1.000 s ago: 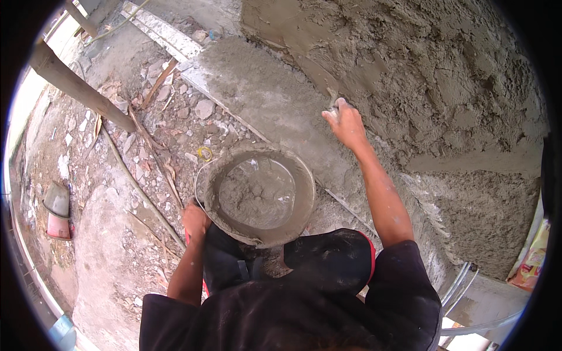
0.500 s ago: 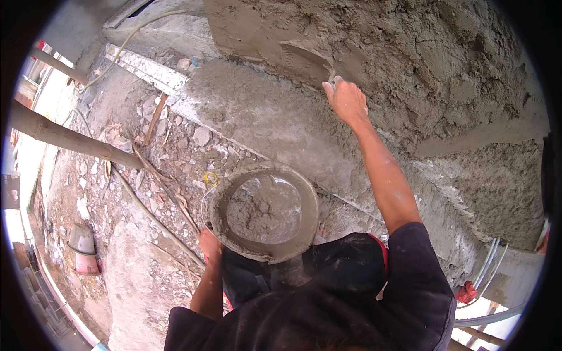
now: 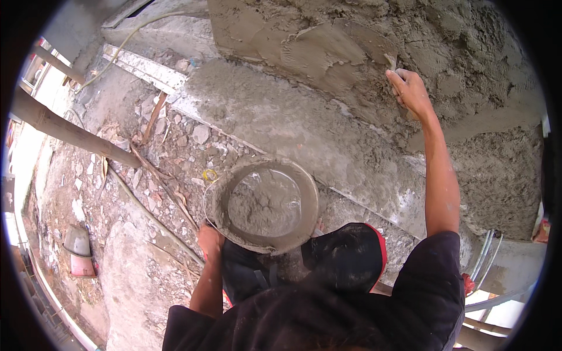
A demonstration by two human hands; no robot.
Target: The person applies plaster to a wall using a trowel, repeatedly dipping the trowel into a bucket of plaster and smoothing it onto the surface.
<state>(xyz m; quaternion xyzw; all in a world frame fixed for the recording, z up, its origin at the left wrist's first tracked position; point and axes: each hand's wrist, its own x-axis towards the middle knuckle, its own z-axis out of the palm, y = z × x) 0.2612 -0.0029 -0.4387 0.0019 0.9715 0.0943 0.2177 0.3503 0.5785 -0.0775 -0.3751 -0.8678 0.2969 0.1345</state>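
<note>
My right hand (image 3: 408, 92) is closed on a trowel (image 3: 391, 59), its blade against grey wet mortar spread on the wall (image 3: 310, 52), where a smoother patch runs leftward from it. A round bucket (image 3: 307, 205) holding wet grey mortar sits just in front of my dark-clad knees, its wire handle (image 3: 206, 198) hanging at the left side. My left hand (image 3: 209, 237) is closed on that handle at the bucket's lower left, its fingertips partly hidden.
A bamboo pole (image 3: 76, 131) slants over rubble-strewn ground (image 3: 117, 245) at left, near stacked dirty buckets (image 3: 81, 254). A mortar-covered step (image 3: 246, 111) runs along the wall. A hose (image 3: 111, 57) lies farther back. Pipes (image 3: 485, 257) stand at right.
My right hand and trowel have moved up and rightward along the wall, and a wider smoothed patch shows behind them. The view has shifted. My left hand stays at the bucket.
</note>
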